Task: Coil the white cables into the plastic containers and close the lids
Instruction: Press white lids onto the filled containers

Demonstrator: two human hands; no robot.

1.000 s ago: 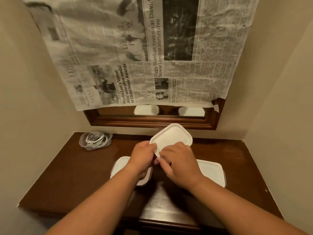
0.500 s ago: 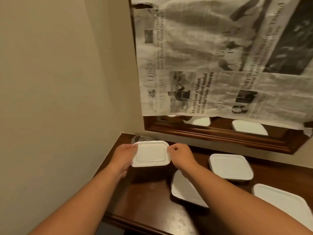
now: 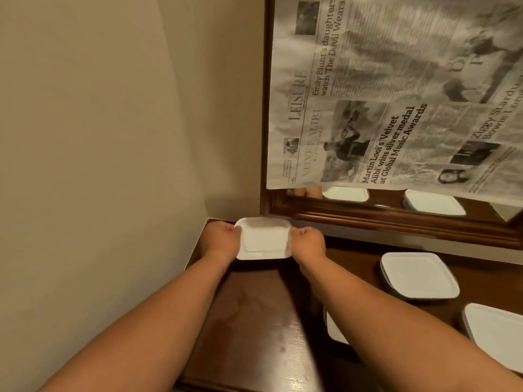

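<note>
View from the head, looking down at two bare forearms stretched toward the far left corner of a dark wooden surface (image 3: 254,321). The left hand (image 3: 223,240) and right hand (image 3: 307,243) each grip one side of a small white lid (image 3: 263,239). The fingers are curled round its left and right edges, with the knuckles facing the camera.

A second ago the hands held this lid tilted up over the middle of the surface. An open container with a coiled white cable in it sat alone in the far left corner. Half a second ago the lid had been carried over to that corner and hung level above the container. Now the lid lies lower and flat, right in the corner where the wall (image 3: 113,137) meets the mirror (image 3: 396,219). It covers the container and the cable completely, so neither can be seen.

This suggests the lid is being set down on the container. Whether its rim has snapped shut cannot be told from here.

Other containers (image 3: 418,275), already lidded, sit well apart to the right. One lies at the right edge of the view and one is partly hidden behind the right forearm. A newspaper (image 3: 382,94) is taped over most of the mirror.

Judging by this, the cable is stowed and this may be the last lid to press down.
</note>
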